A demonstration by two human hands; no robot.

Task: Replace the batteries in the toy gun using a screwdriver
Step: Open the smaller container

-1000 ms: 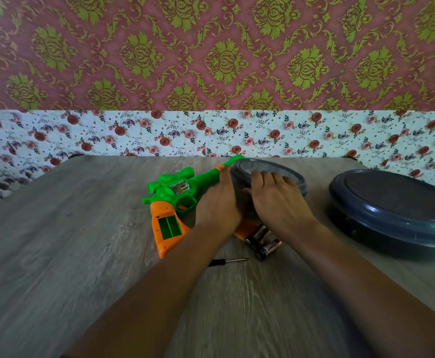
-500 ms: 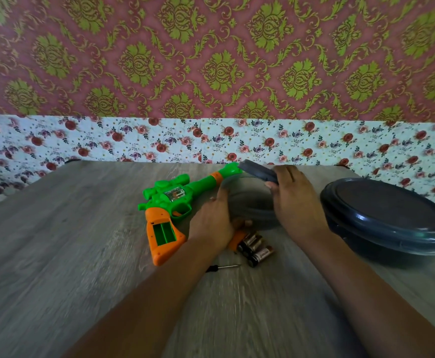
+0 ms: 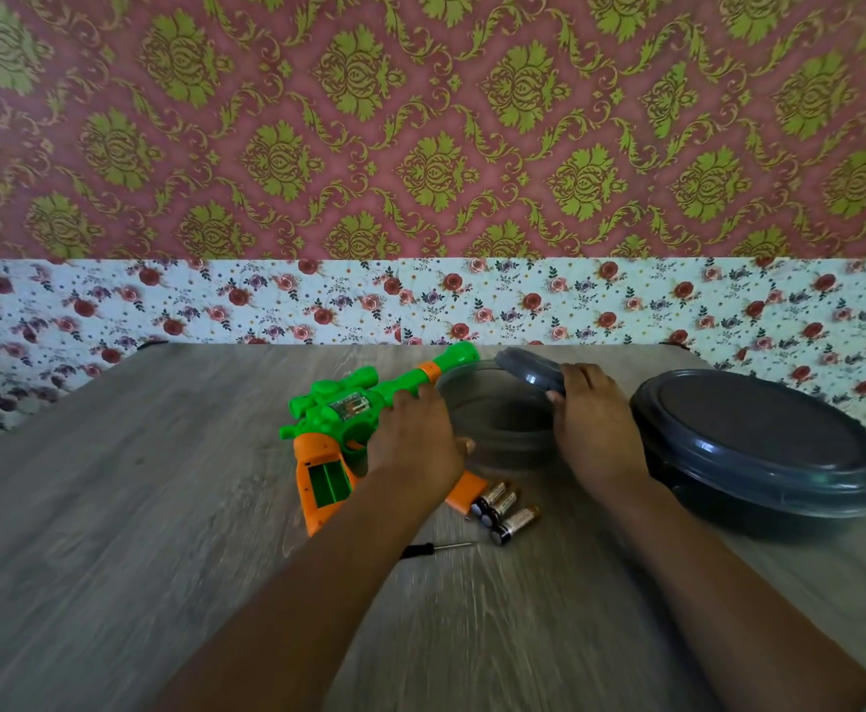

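On the grey wood-grain table [image 3: 112, 531], both bare forearms reach forward from the near edge. The left hand [image 3: 415, 444] lies palm down, fingers curved against the left wall of a small clear round container [image 3: 497, 429]; whether it truly grasps the tub or only steadies it, I cannot tell. The right hand [image 3: 592, 429] is raised at the tub's right rim, fingers and thumb pinching a dark grey lid [image 3: 528, 372], which is tilted up over the open tub.

Just left of the left hand lies the toy gun [image 3: 353, 408], green with an orange grip, its battery bay open and facing up. Near that wrist, toward the person, sit an orange cover [image 3: 464, 495] and three batteries [image 3: 505, 511] side by side. The screwdriver [image 3: 438, 548] lies closer still, beside the left forearm. Right of the right hand rests a large lidded container [image 3: 759, 444].
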